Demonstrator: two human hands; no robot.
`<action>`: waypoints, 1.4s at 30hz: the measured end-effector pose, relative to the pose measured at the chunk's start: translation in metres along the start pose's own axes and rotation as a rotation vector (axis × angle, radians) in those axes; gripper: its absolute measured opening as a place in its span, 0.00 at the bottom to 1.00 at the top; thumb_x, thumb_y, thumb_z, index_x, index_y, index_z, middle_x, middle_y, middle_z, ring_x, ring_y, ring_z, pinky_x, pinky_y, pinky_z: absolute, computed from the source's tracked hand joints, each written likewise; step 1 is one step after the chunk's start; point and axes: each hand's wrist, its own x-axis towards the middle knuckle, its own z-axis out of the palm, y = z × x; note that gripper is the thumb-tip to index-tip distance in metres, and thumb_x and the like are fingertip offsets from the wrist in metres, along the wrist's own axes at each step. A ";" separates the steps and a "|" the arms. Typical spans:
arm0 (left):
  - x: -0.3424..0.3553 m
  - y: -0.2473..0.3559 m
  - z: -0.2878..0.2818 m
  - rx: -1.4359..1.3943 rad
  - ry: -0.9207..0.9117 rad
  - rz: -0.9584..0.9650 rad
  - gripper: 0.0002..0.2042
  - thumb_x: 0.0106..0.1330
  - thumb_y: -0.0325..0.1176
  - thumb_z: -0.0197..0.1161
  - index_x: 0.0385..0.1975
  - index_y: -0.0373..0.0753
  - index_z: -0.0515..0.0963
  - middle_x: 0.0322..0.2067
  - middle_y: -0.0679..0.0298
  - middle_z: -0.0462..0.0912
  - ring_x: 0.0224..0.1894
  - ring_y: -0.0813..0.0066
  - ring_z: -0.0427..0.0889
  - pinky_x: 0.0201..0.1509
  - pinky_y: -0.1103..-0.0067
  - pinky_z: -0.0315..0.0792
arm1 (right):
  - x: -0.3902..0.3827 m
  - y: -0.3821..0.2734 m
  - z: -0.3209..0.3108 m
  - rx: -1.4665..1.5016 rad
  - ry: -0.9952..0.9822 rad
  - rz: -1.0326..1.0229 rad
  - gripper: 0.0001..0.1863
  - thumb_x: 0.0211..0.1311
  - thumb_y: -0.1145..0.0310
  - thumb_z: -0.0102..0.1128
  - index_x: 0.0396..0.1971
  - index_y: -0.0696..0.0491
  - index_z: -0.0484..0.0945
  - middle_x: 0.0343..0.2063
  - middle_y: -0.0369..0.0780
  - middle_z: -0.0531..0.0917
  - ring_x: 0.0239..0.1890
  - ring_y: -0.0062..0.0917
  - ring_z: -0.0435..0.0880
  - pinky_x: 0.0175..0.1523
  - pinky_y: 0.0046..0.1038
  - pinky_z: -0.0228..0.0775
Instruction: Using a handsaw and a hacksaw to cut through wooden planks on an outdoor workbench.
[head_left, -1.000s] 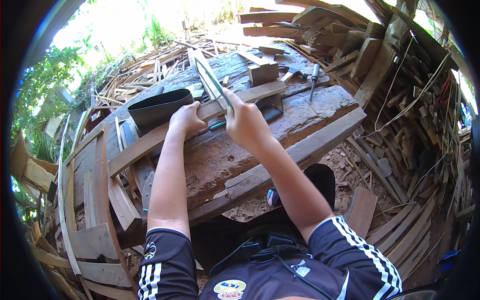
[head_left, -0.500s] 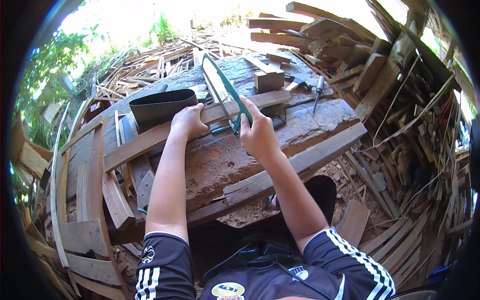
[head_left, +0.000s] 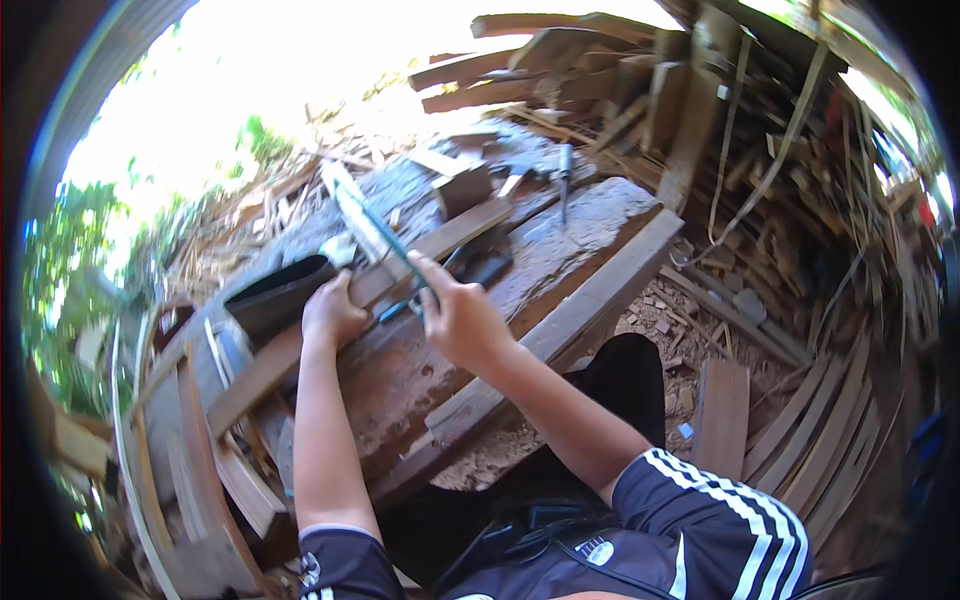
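Note:
My right hand [head_left: 465, 318] is closed around the handle end of a green-framed hacksaw [head_left: 374, 222]. The saw slants away to the upper left, its frame crossing over a long wooden strip [head_left: 262, 376]. Whether its blade touches the wood is blurred. On the near side of that strip, left of the saw, my left hand [head_left: 333, 312] presses down and grips it, thumb toward the saw. The strip lies diagonally over a thick, rough timber bench [head_left: 600, 218].
A dark, open-topped container [head_left: 278, 300] stands just beyond my left hand. Past the saw lie a wooden block [head_left: 462, 190] and an upright-looking screwdriver [head_left: 565, 180]. Stacked planks [head_left: 560, 60] rise at the back right. A slatted wooden frame [head_left: 200, 440] is at left.
The view has swung, so the bench sits further left and tilts more. The saw in my right hand looks turned more edge-on. Both hands keep their holds.

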 end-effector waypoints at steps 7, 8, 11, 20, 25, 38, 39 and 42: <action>-0.004 -0.002 0.006 -0.018 -0.047 0.012 0.26 0.46 0.40 0.68 0.48 0.38 0.78 0.45 0.46 0.85 0.51 0.48 0.82 0.56 0.61 0.76 | -0.044 -0.011 -0.042 0.052 -0.114 -0.067 0.31 0.64 0.76 0.56 0.69 0.56 0.66 0.36 0.60 0.83 0.31 0.49 0.87 0.34 0.42 0.78; -0.003 -0.003 0.006 -0.020 0.005 0.039 0.26 0.46 0.40 0.69 0.47 0.37 0.78 0.44 0.46 0.85 0.51 0.48 0.82 0.55 0.61 0.76 | -0.058 -0.013 -0.050 0.097 -0.129 -0.028 0.31 0.65 0.76 0.56 0.69 0.54 0.66 0.40 0.60 0.83 0.32 0.47 0.88 0.35 0.41 0.78; 0.002 -0.005 0.005 -0.027 0.011 0.066 0.24 0.45 0.39 0.70 0.44 0.37 0.78 0.42 0.48 0.85 0.50 0.49 0.83 0.54 0.61 0.76 | -0.072 -0.004 -0.048 0.223 -0.115 0.013 0.31 0.67 0.74 0.56 0.71 0.49 0.66 0.51 0.59 0.82 0.35 0.39 0.90 0.39 0.39 0.79; 0.004 -0.002 0.012 -0.029 0.032 0.027 0.25 0.44 0.40 0.71 0.44 0.39 0.78 0.42 0.48 0.86 0.48 0.49 0.84 0.52 0.61 0.78 | 0.017 0.009 0.019 0.204 -0.009 -0.114 0.30 0.65 0.79 0.52 0.69 0.51 0.68 0.26 0.59 0.83 0.28 0.47 0.87 0.34 0.40 0.77; 0.003 -0.013 0.005 -0.060 -0.019 -0.044 0.22 0.45 0.39 0.70 0.42 0.39 0.78 0.42 0.48 0.86 0.49 0.49 0.84 0.52 0.61 0.77 | -0.043 -0.008 -0.016 0.093 -0.096 -0.072 0.30 0.63 0.80 0.53 0.68 0.57 0.68 0.24 0.59 0.82 0.29 0.48 0.87 0.36 0.43 0.78; 0.009 -0.018 0.015 -0.007 -0.029 -0.011 0.29 0.43 0.43 0.72 0.49 0.41 0.78 0.44 0.49 0.86 0.50 0.51 0.84 0.54 0.62 0.78 | 0.018 0.001 0.029 -0.315 -0.079 -0.190 0.35 0.56 0.76 0.57 0.67 0.67 0.65 0.25 0.55 0.84 0.29 0.45 0.88 0.38 0.41 0.83; 0.007 -0.018 0.018 -0.001 -0.010 -0.016 0.29 0.43 0.43 0.72 0.49 0.41 0.78 0.44 0.49 0.86 0.51 0.51 0.84 0.55 0.62 0.78 | -0.002 -0.009 0.014 -0.353 -0.145 -0.172 0.36 0.54 0.77 0.60 0.67 0.67 0.64 0.26 0.54 0.85 0.30 0.44 0.89 0.39 0.41 0.83; 0.002 -0.004 0.007 0.026 -0.048 -0.052 0.30 0.46 0.46 0.73 0.51 0.40 0.77 0.47 0.50 0.85 0.53 0.51 0.83 0.58 0.62 0.76 | -0.054 -0.016 -0.025 -0.316 -0.177 -0.136 0.39 0.54 0.76 0.60 0.69 0.64 0.62 0.26 0.53 0.85 0.29 0.42 0.89 0.39 0.40 0.83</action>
